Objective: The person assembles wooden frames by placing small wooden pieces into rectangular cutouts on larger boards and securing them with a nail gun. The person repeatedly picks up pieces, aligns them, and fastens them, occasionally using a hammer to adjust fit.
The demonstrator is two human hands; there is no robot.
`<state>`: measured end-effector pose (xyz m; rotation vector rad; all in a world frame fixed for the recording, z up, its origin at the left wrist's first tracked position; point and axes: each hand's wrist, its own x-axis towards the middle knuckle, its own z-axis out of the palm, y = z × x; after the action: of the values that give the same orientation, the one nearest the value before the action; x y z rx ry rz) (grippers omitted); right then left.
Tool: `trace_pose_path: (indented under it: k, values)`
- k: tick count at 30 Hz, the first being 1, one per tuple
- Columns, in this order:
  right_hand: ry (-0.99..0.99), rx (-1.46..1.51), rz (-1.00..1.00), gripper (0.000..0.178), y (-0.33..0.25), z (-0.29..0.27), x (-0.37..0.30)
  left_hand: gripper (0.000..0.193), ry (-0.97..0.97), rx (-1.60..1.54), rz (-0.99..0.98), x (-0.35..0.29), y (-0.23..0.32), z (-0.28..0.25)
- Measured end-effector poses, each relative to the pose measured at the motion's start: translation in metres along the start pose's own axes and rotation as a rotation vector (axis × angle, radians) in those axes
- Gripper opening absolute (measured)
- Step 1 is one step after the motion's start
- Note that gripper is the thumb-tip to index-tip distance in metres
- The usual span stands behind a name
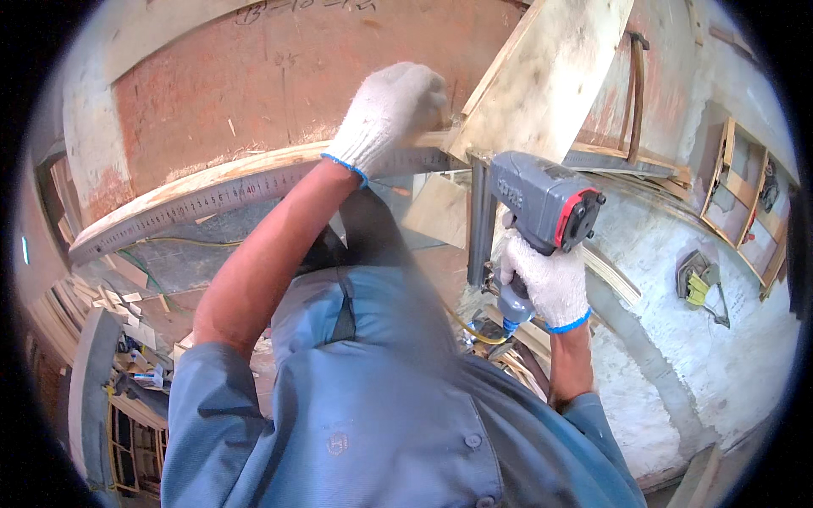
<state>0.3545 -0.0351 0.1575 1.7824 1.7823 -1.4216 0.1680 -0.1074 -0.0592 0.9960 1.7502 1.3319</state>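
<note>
At the table edge: pale board (550, 68) propped against ruler strip (220, 190).
Left hand (391, 114): grip clamped on the strip.
Right hand (546, 284): grip wrapped round grey nail gun (542, 199).

A small raised logo mark (511, 188) is showing on the grey side of the nail gun (542, 203), right of centre. A small stitched emblem (337, 443) is sitting on the blue shirt (381, 406), near. Dark handwritten marks (296, 8) are running along the top of the far reddish board (254, 85). A small bright rectangle (24, 250) is glowing at the left edge; I cannot tell if it is a screen.
</note>
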Motion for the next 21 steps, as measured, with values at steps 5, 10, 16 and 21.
trace_pose_path:
  k: [5, 10, 16, 21]
  values:
    - [0.008, 0.01, 0.053, 0.022, 0.009, -0.002, -0.001, 0.034, 0.039, 0.051, 0.094, -0.001, -0.007, 0.005]
    - [-0.037, -0.143, -0.209, 0.016, 0.043, -0.007, 0.007, 0.034, -0.021, 0.033, 0.035, 0.002, 0.0, 0.002]
    - [-0.046, 0.148, -0.182, 0.014, 0.046, -0.031, 0.014, 0.04, -0.116, 0.196, 0.181, 0.003, -0.003, 0.003]
    - [0.051, 0.277, -0.238, 0.011, 0.088, -0.056, 0.001, 0.042, -0.324, 0.078, 0.1, 0.005, 0.032, 0.014]
